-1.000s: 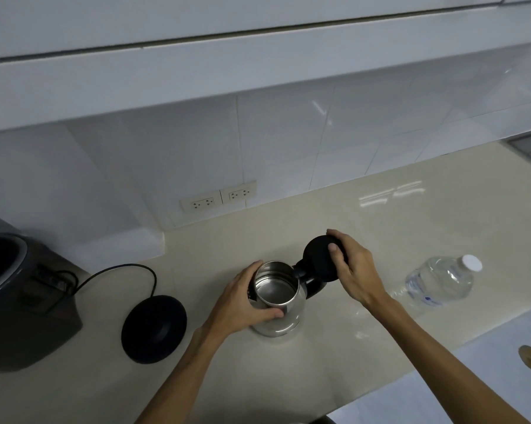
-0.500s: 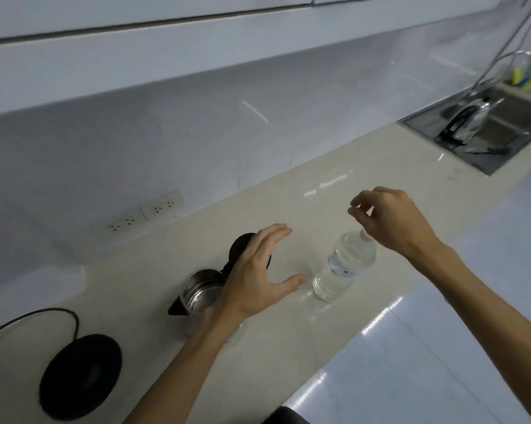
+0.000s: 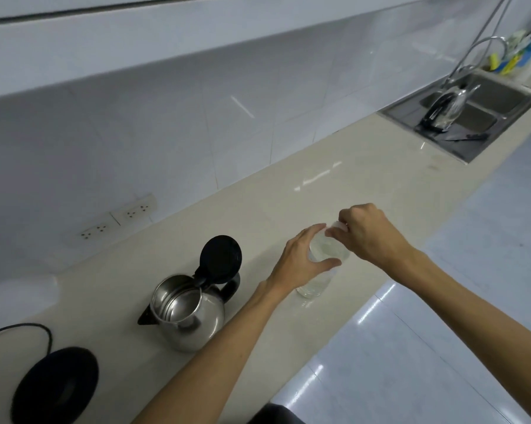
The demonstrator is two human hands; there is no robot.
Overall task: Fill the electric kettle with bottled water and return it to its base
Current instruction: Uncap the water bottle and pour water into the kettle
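Observation:
The steel electric kettle (image 3: 187, 313) stands on the beige counter (image 3: 365, 185) with its black lid (image 3: 221, 258) flipped up; its inside looks dry. Its round black base (image 3: 54, 384) lies apart at the lower left, cord trailing off left. To the kettle's right stands a clear water bottle (image 3: 314, 283). My left hand (image 3: 301, 261) wraps around the bottle's upper body. My right hand (image 3: 371, 234) is closed over the bottle's white cap (image 3: 337, 227).
A steel sink (image 3: 472, 117) with a faucet and another kettle-like vessel sits at the far right. Wall sockets (image 3: 117, 220) are on the tiled backsplash. Overhead cabinets run above. The counter's front edge drops to a glossy floor on the right.
Both hands left the kettle and its lid and moved right to the bottle. The left hand now grips the bottle's body and the right hand has closed on its cap. The view swung right.

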